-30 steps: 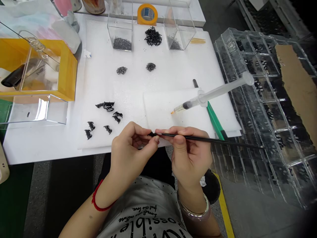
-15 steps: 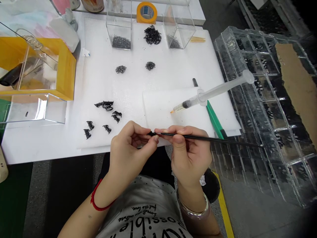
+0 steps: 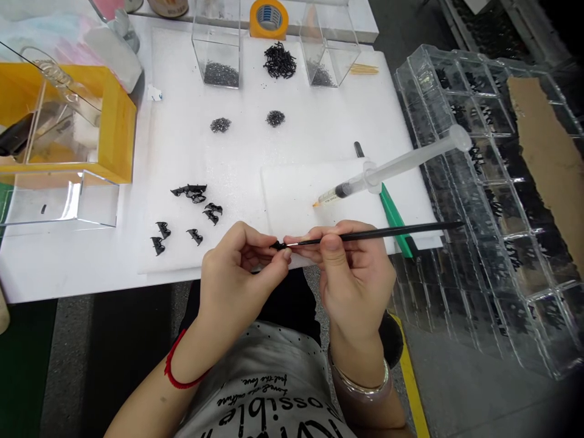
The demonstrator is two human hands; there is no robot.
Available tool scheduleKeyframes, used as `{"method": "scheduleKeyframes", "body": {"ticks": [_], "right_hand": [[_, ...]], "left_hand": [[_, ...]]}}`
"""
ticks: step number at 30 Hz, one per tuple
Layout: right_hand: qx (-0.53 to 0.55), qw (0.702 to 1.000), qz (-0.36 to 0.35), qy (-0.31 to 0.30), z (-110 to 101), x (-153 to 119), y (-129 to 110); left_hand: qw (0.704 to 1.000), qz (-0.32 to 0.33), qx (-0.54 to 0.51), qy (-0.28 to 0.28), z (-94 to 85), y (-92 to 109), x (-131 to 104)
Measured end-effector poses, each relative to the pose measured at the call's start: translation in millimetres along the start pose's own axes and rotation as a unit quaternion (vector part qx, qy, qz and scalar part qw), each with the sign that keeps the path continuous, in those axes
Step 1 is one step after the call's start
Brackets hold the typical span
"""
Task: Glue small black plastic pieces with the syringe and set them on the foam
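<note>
Between the thumb and fingers of my left hand (image 3: pixel 241 264) is a small black part (image 3: pixel 278 245), mostly covered by the fingertips. My right hand (image 3: pixel 353 274) grips a thin black paintbrush (image 3: pixel 387 233) like a pen. Its fine tip meets the small part, or comes very close; I cannot tell which. On the white foam sheet (image 3: pixel 182 140) to the left lie several black winged parts (image 3: pixel 195 236), some in a clump (image 3: pixel 190 192). Beyond my right hand, a syringe (image 3: pixel 340 193) with an orange tip rests on a smaller foam pad (image 3: pixel 283 182).
Tweezers with a green grip (image 3: pixel 396 219) lie right of the pad. Small dark piles (image 3: pixel 275 118), a black heap (image 3: pixel 280 61), clear boxes (image 3: pixel 221 74) and orange tape (image 3: pixel 269 21) stand farther back. A yellow bin (image 3: pixel 116 121) is left; stacked clear trays (image 3: pixel 456 182) fill the right.
The brush's back end has swung up and away from me as my right hand turned slightly. My left hand keeps its pinch on the small part, and the view has shifted a little.
</note>
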State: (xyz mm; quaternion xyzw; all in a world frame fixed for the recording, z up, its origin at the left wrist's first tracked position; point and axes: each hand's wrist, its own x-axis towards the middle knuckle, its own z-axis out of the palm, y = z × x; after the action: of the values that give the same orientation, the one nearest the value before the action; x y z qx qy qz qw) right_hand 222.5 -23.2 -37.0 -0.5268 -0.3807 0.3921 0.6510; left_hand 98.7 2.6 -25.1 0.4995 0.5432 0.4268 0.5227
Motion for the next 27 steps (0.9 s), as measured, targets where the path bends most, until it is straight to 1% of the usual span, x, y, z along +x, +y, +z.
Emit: {"method": "scheduleKeyframes", "body": {"ticks": [2, 6, 11, 16, 18, 20, 23, 25, 27], "right_hand": [[-0.003, 1.000, -0.007, 0.001, -0.2, 0.3, 1.0], [-0.006, 0.999, -0.050, 0.000, 1.5, -1.2, 3.8], [-0.051, 0.995, -0.088, 0.003, 4.9, -4.2, 3.5], [-0.070, 0.990, -0.118, -0.013, 3.8, -5.4, 2.6], [-0.087, 0.986, -0.141, -0.022, 2.4, -6.2, 3.0], [-0.126, 0.973, -0.192, -0.031, 1.5, -7.5, 3.2], [-0.214, 0.937, -0.272, -0.054, 1.6, -10.8, 3.1], [-0.248, 0.923, -0.289, -0.058, 1.8, -13.7, 4.2], [-0.250, 0.921, -0.296, -0.047, 1.0, -16.7, 6.6]], "left_hand": [[1.000, 0.000, 0.002, 0.000, -0.3, 0.3, 0.0], [1.000, -0.001, 0.009, 0.002, 0.4, 0.0, 0.1], [1.000, 0.009, 0.020, 0.016, 2.8, -2.2, -0.6], [0.999, 0.022, 0.041, 0.028, 3.9, -3.2, -2.9], [0.998, 0.029, 0.053, 0.031, 4.1, -2.8, -3.4], [0.996, 0.039, 0.070, 0.036, 4.6, -2.0, -3.6], [0.993, 0.056, 0.098, 0.047, 6.6, -0.2, -3.7], [0.990, 0.064, 0.115, 0.050, 8.2, 1.0, -3.7], [0.988, 0.070, 0.126, 0.053, 9.7, 1.7, -3.8]]}}
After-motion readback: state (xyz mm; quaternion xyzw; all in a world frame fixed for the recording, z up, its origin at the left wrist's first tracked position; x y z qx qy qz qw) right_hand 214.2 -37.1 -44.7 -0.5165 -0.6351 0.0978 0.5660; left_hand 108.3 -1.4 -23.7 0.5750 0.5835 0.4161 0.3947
